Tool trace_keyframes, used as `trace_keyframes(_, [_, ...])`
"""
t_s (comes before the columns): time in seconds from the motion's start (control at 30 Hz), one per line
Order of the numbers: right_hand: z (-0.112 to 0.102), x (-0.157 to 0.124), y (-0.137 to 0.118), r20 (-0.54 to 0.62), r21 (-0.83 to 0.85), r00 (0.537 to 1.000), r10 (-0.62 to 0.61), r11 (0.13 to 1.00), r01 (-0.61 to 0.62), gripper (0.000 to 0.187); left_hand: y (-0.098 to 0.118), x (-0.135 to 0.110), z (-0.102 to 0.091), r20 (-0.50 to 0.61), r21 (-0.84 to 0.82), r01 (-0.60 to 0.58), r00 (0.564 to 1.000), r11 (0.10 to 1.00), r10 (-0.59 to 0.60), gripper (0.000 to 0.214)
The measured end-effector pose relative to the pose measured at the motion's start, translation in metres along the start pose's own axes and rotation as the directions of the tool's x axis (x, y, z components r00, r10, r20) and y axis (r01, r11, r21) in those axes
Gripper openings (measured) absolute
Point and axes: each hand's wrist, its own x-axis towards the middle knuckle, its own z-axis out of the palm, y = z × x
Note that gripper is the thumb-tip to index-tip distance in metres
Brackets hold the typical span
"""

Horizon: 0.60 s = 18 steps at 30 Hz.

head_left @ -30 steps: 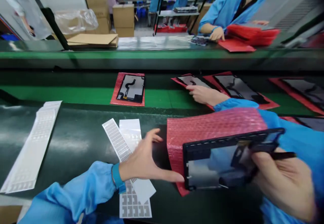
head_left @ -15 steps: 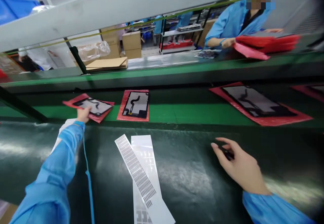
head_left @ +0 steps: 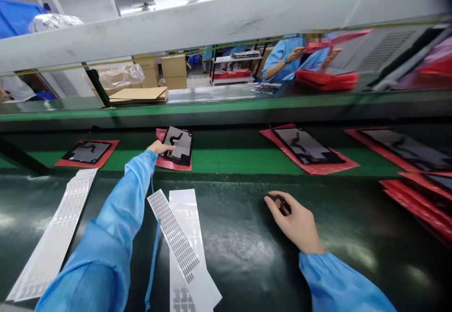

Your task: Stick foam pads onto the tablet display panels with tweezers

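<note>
My left hand (head_left: 160, 148) reaches out over the green conveyor belt (head_left: 226, 160), its fingers resting on the edge of a black-framed tablet panel (head_left: 181, 143). That panel sits skewed on a red bubble-wrap sheet (head_left: 173, 163). My right hand (head_left: 294, 222) hovers over the dark bench top (head_left: 240, 255), its fingers closed on a small black tool (head_left: 281, 204) that they mostly hide. Another panel (head_left: 86, 152) lies flat on its red sheet to the left, and a third panel (head_left: 307, 146) lies to the right.
Silver label sheets (head_left: 175, 236) and a long white strip (head_left: 52, 236) lie on the bench, crossed by my blue wrist cord (head_left: 152, 265). Red sheets (head_left: 420, 204) are stacked at the right. Beyond the belt, a co-worker (head_left: 293, 55) handles red sheets near cardboard boxes (head_left: 173, 66).
The panel under my left hand half a second ago now lies flat further left, and that hand has moved onto the neighbouring panel. My right hand no longer holds a panel, and the view has swung.
</note>
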Motion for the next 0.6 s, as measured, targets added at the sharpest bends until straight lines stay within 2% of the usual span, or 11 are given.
trace_keyframes(0.1, [-0.02, -0.002, -0.038, -0.149, 0.093, 0.987, -0.064, 0.993, 0.079, 0.037, 0.04, -0.02, -0.028, 0.046, 0.102, -0.145, 0.989, 0.984, 0.141, 0.032])
trace_keyframes(0.23, [-0.061, 0.005, -0.113, -0.194, -0.035, 0.899, -0.393, 0.918, 0.394, 0.026, 0.101, -0.081, -0.036, 0.157, 0.216, -0.373, 0.926, 0.902, 0.345, 0.049])
trace_keyframes(0.27, [-0.071, 0.009, -0.13, -0.181, -0.08, 0.881, -0.438, 0.899, 0.43, 0.031, 0.117, -0.102, -0.032, 0.266, 0.28, -0.545, 0.835, 0.791, 0.481, 0.045])
trace_keyframes(0.33, [-0.085, 0.015, -0.155, -0.04, -0.033, 0.873, -0.486, 0.874, 0.485, 0.043, 0.143, -0.142, -0.021, 0.492, 0.222, -0.816, 0.566, 0.533, 0.661, 0.038])
trace_keyframes(0.37, [-0.089, 0.015, -0.16, 0.103, 0.043, 0.874, -0.474, 0.88, 0.472, 0.045, 0.151, -0.159, -0.015, 0.554, 0.135, -0.899, 0.418, 0.417, 0.72, 0.034])
trace_keyframes(0.4, [-0.09, 0.013, -0.161, 0.269, 0.13, 0.86, -0.434, 0.901, 0.414, 0.045, 0.153, -0.172, -0.009, 0.576, 0.065, -0.943, 0.303, 0.327, 0.759, 0.03])
trace_keyframes(0.43, [-0.09, 0.01, -0.156, 0.429, 0.193, 0.825, -0.367, 0.93, 0.313, 0.045, 0.149, -0.181, -0.003, 0.551, 0.035, -0.963, 0.24, 0.266, 0.799, 0.024])
trace_keyframes(0.47, [-0.087, 0.005, -0.146, 0.555, 0.215, 0.784, -0.278, 0.958, 0.188, 0.046, 0.138, -0.186, 0.003, 0.489, 0.055, -0.97, 0.234, 0.238, 0.84, 0.017])
trace_keyframes(0.5, [-0.083, 0.0, -0.133, 0.63, 0.2, 0.755, -0.179, 0.978, 0.065, 0.05, 0.12, -0.187, 0.009, 0.407, 0.11, -0.963, 0.269, 0.245, 0.873, 0.011])
trace_keyframes(0.57, [-0.072, -0.01, -0.097, 0.623, 0.113, 0.782, -0.008, 0.99, -0.08, 0.056, 0.067, -0.181, 0.02, 0.227, 0.228, -0.907, 0.403, 0.354, 0.887, 0.016])
trace_keyframes(0.6, [-0.068, -0.014, -0.078, 0.569, 0.046, 0.821, 0.05, 0.995, -0.093, 0.058, 0.036, -0.177, 0.025, 0.219, 0.233, -0.881, 0.459, 0.411, 0.861, 0.022])
